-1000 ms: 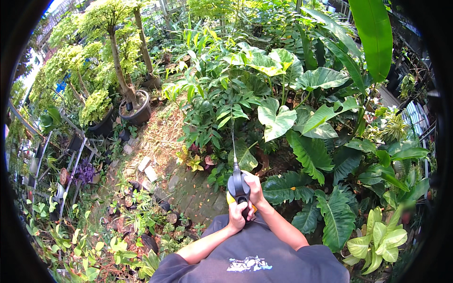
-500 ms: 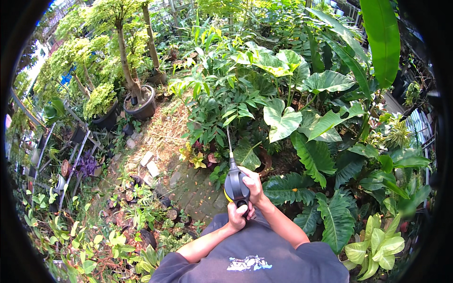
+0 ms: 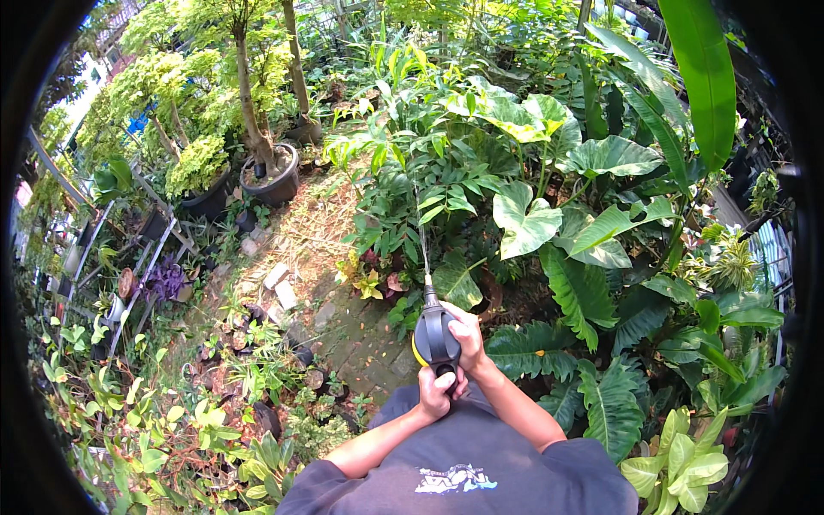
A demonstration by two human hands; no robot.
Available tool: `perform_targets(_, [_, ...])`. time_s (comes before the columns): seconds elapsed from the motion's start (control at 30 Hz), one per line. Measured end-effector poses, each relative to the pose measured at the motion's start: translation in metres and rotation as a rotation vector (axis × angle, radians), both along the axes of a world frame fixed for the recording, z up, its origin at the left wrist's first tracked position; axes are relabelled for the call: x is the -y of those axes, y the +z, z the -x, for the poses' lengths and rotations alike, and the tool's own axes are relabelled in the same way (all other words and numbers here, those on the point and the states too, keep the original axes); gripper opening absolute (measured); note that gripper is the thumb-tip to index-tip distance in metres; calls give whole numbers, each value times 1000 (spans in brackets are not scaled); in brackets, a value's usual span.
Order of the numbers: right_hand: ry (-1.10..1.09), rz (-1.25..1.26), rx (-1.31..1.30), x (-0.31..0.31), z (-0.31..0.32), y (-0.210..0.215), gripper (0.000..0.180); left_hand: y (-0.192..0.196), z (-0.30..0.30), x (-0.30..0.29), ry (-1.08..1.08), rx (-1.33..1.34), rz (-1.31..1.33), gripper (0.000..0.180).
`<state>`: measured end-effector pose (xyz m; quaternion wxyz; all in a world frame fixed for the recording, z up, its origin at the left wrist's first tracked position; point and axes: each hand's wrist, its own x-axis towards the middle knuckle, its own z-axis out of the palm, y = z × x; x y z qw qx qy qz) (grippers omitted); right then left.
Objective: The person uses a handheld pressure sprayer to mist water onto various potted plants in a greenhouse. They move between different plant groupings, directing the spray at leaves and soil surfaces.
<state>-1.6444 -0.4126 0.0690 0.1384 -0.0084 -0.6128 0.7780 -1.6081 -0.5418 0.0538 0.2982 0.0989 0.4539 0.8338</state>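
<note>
both hands (image 3: pixel 452 365) closed around sprayer (image 3: pixel 434 336)

At lower centre of the frame, both hands hold a dark pump sprayer (image 3: pixel 436 335) with a yellow base. The right hand (image 3: pixel 468 335) wraps its top; the left hand (image 3: pixel 436 391) grips beneath. A thin water jet (image 3: pixel 421 240) rises toward the broad-leaved plants (image 3: pixel 549 215) at centre. A potted tree (image 3: pixel 270 172) stands upper left.
</note>
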Motion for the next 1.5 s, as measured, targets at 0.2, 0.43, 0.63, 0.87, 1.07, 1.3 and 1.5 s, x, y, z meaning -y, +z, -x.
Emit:
perform_targets(0.2, [-8,91,27,-15,-9,-26,60,-8,-12,-18,1,45,72,35])
perform_targets(0.43, [-47,153,57,-55,-51,-61,51,-21,-47,-60,-57,178,95,32])
perform_targets(0.63, [-26,101,169,-87,-106,-67,50,-23,-102,-89,-52,259,77,32])
perform_targets(0.87, [72,187,245,-99,-164,-82,48,-26,-168,-103,-8,312,61,32])
perform_targets(1.07, [71,256,430,-110,-198,-87,45,-31,-204,-118,44,246,145,33])
perform_targets(1.3, [68,-195,564,-138,-273,-29,28,-30,-226,-125,44,51,278,36])
perform_targets(1.5, [264,-514,647,-151,-316,-36,43,-38,-226,-127,-55,-555,512,21])
